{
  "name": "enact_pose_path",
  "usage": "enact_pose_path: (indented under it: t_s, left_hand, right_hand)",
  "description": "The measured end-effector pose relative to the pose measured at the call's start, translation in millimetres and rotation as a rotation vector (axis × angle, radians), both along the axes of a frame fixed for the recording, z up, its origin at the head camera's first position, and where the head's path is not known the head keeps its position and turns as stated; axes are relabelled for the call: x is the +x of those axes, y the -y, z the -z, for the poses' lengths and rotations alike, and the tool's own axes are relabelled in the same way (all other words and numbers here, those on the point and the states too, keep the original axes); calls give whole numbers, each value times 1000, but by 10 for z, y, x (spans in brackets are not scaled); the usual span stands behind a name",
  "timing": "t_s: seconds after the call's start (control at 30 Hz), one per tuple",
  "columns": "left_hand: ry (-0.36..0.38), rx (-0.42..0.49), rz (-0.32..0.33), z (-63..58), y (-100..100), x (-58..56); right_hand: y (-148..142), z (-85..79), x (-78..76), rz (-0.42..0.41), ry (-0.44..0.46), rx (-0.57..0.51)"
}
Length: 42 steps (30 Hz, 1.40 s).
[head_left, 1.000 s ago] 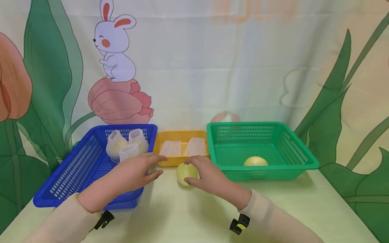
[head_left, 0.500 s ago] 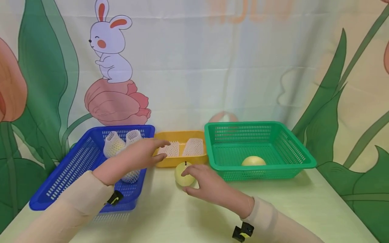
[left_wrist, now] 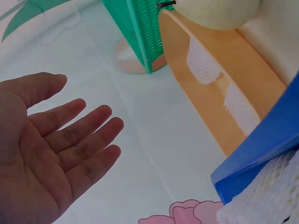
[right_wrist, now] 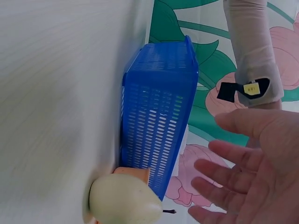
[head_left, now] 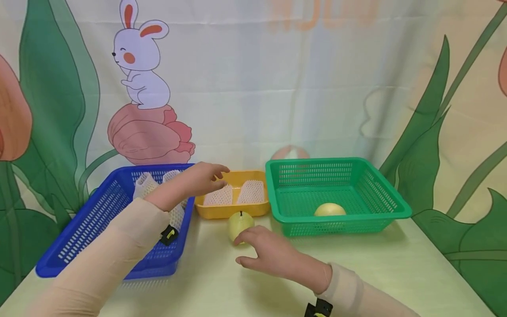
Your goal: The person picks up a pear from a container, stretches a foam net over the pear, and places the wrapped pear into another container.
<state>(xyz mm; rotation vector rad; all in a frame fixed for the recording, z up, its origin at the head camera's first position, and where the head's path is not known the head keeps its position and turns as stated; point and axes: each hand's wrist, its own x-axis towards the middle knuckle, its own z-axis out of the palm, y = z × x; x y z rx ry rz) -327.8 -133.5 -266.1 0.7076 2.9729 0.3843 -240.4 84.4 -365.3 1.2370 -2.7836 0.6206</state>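
Pear point(head_left: 239, 224): upright on the desk point(head_left: 222, 286), stalk up, held by nobody; call it the clock's centre.
Left grip point(head_left: 203, 178): there it goes, swung farther out! It hangs towards eleven o'clock, above the left end of the yellow tray point(head_left: 214, 212), fingers loose, holding nothing.
Right grip point(head_left: 273, 254): it has eased back a touch, now at four o'clock, near the pear with a gap between them; fingers relaxed, nothing in them.
White nets point(head_left: 251, 192): two of them lying in the tray, up at twelve.
Blue basket point(head_left: 168, 264): over at nine, netted fruit point(head_left: 141, 182) inside, partly hidden by the left sleeve point(head_left: 130, 233).
Green basket point(head_left: 356, 225): out at two, one yellow fruit point(head_left: 330, 210) peeking above its front rim.
What it means: the grips have parted. The left, I'd judge, is now well placed for the nets, while the right stays handy for the pear.
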Motion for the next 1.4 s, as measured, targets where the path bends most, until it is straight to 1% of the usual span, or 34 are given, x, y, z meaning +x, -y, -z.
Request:
enact_pose_path:
  t_s: [0.2,0.37,0.47,0.57,0.7,0.87,0.97,1.07,1.17,1.2,1.3,1.33,1.4]
  left_hand:
    - [29,27,-1,39,-111,-201]
    - [57,28,-12,121,-215,-398]
    - [99,52,-23,190,-269,-510]
    - [139,67,-33,267,-320,-603]
    - [146,60,-48,387,-387,-723]
    - [181,28,-83,537,-492,-819]
    - [239,23,-107,635,-553,-859]
    - [331,72,-168,714,-599,-886]
    - [410,126,-264,781,-611,-916]
    - [423,145,-297,800,-610,-928]
    - [465,152,-375,857,-593,-963]
    - [485,157,-395,867,-593,-966]
    - [522,173,-415,895,-592,-976]
  right_hand:
    - [-29,50,-31,-80,13,38]
    - [-24,87,-55,-117,44,58]
    - [-15,87,-58,-121,58,72]
    - [-14,96,-54,-131,45,82]
    - [-17,106,-37,-143,36,92]
    - [-26,98,-2,-160,51,103]
    - [-39,102,13,-179,41,111]
    - [-49,113,6,-203,25,116]
    - [-51,123,-11,-210,23,120]
    - [-52,127,-20,-213,21,118]
    - [-56,134,-37,-216,22,118]
    - [-59,137,-41,-215,23,120]
    - [-70,140,-47,-214,29,120]
